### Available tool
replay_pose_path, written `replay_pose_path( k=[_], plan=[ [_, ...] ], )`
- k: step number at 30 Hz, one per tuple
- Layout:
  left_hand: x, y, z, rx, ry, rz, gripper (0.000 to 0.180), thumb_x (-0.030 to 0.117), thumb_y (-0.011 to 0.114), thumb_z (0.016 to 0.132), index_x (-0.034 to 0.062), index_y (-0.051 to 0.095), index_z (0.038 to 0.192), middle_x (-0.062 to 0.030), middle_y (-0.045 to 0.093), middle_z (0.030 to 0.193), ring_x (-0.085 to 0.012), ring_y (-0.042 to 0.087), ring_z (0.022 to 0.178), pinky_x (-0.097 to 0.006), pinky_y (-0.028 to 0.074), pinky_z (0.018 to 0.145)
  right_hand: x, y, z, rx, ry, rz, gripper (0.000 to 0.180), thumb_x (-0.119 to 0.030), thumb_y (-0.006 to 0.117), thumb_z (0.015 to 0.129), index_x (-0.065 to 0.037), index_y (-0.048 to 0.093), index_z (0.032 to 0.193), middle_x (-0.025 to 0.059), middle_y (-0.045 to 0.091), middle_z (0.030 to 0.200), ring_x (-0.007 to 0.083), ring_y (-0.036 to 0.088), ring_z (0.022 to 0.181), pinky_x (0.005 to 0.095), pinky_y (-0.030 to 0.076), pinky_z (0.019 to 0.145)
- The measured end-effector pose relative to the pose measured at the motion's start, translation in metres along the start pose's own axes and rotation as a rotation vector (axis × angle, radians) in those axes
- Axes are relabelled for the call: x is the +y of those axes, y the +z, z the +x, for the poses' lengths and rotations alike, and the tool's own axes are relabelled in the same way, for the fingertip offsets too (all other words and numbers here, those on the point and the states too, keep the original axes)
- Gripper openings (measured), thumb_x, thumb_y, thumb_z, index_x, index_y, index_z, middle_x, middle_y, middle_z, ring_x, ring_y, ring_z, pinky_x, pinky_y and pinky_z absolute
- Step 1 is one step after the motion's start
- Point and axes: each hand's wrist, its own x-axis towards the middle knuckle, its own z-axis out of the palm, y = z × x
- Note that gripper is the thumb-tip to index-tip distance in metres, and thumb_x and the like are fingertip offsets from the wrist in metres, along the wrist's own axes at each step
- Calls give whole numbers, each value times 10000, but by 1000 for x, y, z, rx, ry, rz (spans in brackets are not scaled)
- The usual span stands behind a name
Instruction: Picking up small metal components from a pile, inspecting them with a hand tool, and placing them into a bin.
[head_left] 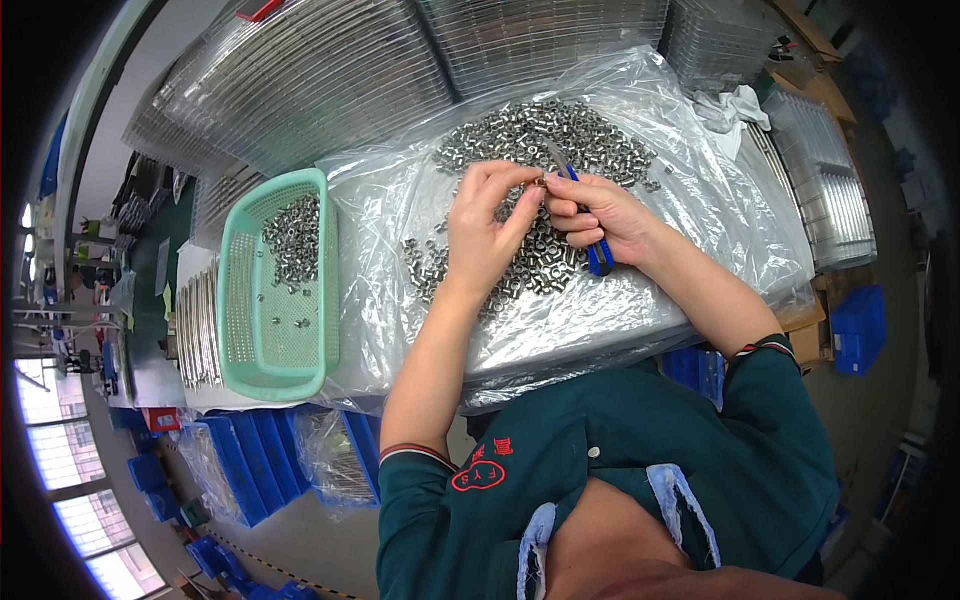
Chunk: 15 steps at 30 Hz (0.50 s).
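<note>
Head view: hands [545, 215] over metal nuts [560, 135].

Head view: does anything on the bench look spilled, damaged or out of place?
Nothing stands out. The metal nuts lie loose in a heap on the clear plastic sheet, with some in the green basket. The left hand pinches one nut; the right hand holds a blue-handled tool.

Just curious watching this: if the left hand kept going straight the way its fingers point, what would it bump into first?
The left hand points up and right, fingertips on a small metal part. Going on, it would likely first meet the blue-handled tool in the right hand, then the heap of metal nuts; depth is unclear.
</note>
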Motion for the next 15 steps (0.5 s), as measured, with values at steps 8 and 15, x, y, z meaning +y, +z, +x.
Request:
replay_pose_path(
  k=[8,15],
  plan=[
    [0,1,-1,18,56,50,174,34,637,750,56,631,922,-68,562,902,-157,540,828,-250,448,663,0,2,-1,-3,-12,13,112,-213,531,878,-117,480,905,-52,462,657,-18,325,430,118,249,335],
    [-3,3,-1,44,-3,-52,216,12,633,758,40,595,969,-71,555,927,-137,565,806,-233,460,637,1,-3,2,23,-55,-14,203,-161,517,877,-83,483,1062,-48,469,670,-20,345,443,115,252,338]
  ],
)
